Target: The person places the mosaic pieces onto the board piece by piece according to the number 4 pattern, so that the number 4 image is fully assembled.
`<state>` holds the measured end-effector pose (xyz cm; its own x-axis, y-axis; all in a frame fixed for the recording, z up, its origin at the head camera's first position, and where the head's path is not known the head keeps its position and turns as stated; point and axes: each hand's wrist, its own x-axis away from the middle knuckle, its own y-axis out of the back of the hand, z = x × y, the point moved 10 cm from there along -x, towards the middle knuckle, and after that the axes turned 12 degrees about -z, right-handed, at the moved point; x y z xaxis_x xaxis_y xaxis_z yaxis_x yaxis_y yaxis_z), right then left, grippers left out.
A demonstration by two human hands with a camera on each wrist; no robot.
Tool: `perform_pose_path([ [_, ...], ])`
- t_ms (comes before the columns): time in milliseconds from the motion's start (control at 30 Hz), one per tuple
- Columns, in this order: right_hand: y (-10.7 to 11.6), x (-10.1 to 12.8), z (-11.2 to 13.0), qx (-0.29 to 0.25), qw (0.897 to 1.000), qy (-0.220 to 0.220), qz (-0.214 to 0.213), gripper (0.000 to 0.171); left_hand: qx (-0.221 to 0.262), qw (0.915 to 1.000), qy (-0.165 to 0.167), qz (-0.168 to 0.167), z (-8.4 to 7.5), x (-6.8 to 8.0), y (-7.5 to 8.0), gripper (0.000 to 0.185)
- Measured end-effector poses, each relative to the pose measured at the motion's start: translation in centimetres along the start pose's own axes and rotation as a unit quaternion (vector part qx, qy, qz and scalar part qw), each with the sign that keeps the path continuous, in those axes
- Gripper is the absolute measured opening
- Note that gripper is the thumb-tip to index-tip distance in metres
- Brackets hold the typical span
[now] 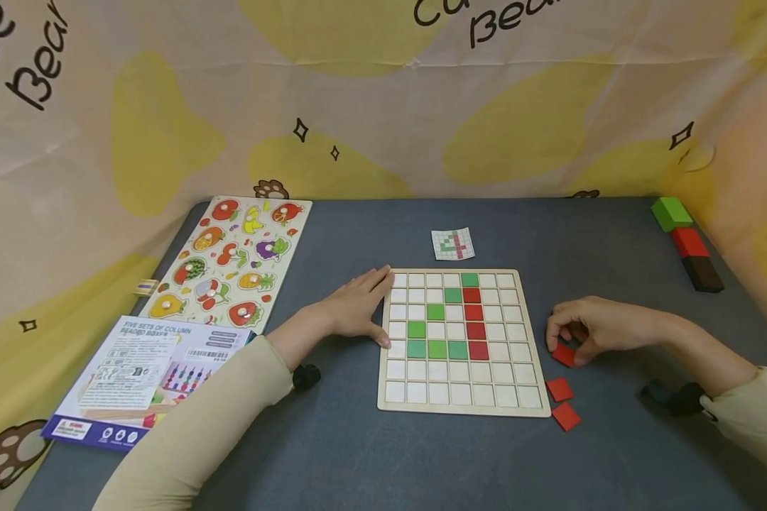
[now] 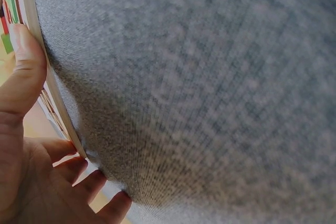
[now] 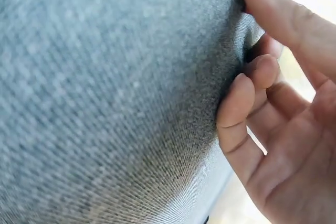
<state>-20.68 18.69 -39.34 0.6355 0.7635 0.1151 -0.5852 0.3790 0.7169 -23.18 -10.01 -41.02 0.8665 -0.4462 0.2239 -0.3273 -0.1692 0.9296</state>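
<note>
A square board (image 1: 462, 412) with a grid of white cells lies on the dark table. Several green tiles (image 1: 436, 312) run in a diagonal and a row on it, beside a column of red tiles (image 1: 474, 312). My left hand (image 1: 358, 305) rests at the board's left edge, its thumb (image 2: 29, 59) on the rim and its fingers extended. Right of the board, my right hand (image 1: 591, 330) pinches a red tile (image 1: 563, 354) between thumb and fingers at the table surface. Two loose red tiles, one nearer (image 1: 566, 416) and one farther (image 1: 559, 389), lie just below that hand.
Behind the board lies a small printed pattern card (image 1: 452, 244). A fruit puzzle board (image 1: 239, 259) and a boxed bead set (image 1: 147, 376) sit at the left. Green (image 1: 671, 213), red (image 1: 690, 242) and dark (image 1: 702, 274) blocks form a row at the far right.
</note>
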Motion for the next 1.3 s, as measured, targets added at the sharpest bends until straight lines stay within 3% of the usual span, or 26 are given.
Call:
perform_pose_path([
  [200,0.8,-0.6,0.3,0.029,0.998,-0.025,-0.056,0.028,0.000,1.0000,-0.003,-0.003,0.0,0.0,0.0,0.119],
  [633,-1.9,-4.2,5.3,-0.033,0.997,-0.008,-0.070,0.023,-0.002,1.0000,-0.001,-0.002,-0.1,0.0,0.1,0.119],
  [867,-3.7,-5.5,7.0,-0.014,0.998,-0.007,-0.069,0.019,0.002,1.0000,-0.001,-0.003,0.0,-0.1,0.0,0.119],
  [1300,-4.0,-6.0,7.8,0.047,0.992,0.002,-0.116,0.020,-0.001,1.0000,-0.002,-0.008,-0.2,0.0,0.1,0.119],
])
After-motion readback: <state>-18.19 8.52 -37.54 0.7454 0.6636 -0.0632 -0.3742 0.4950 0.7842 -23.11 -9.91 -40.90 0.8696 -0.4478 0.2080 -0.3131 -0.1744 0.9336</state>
